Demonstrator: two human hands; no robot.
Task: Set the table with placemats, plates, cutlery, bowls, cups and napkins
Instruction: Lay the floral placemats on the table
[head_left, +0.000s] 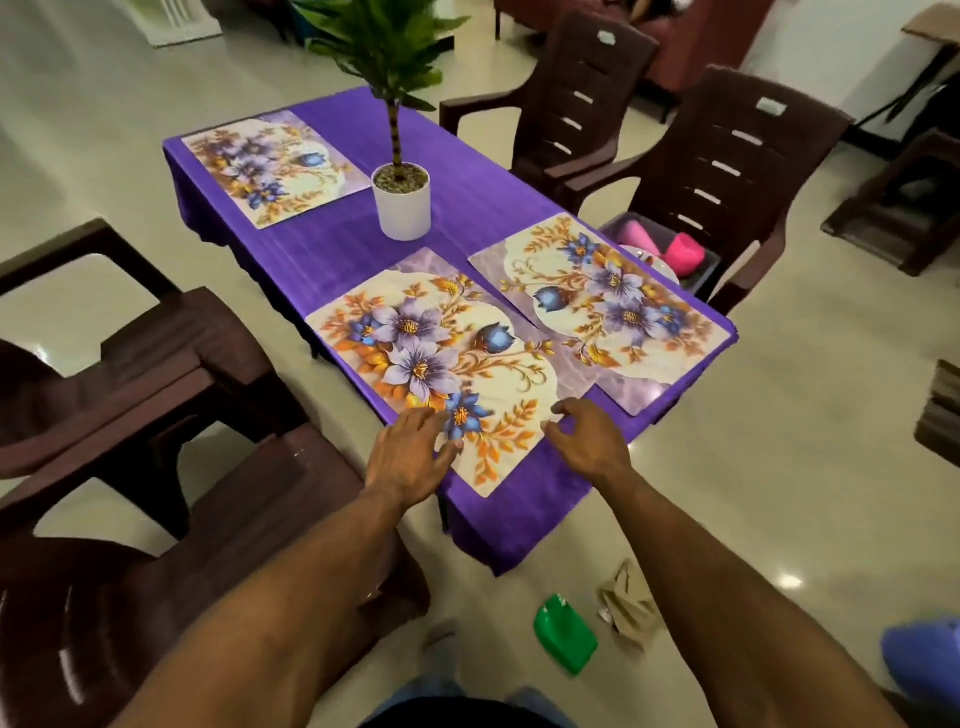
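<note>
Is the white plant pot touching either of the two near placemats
Apart. The head view shows purple tablecloth between the white plant pot and both the nearest placemat and the right placemat.

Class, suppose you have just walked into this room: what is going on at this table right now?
A person is setting a table covered in a purple tablecloth. Three floral placemats lie on it, and both hands are at the nearest placemat: the left hand rests flat on its near corner, while the right hand touches its near edge with curled fingers. A potted plant stands mid-table. No plates, cutlery or cups are laid yet.
</note>
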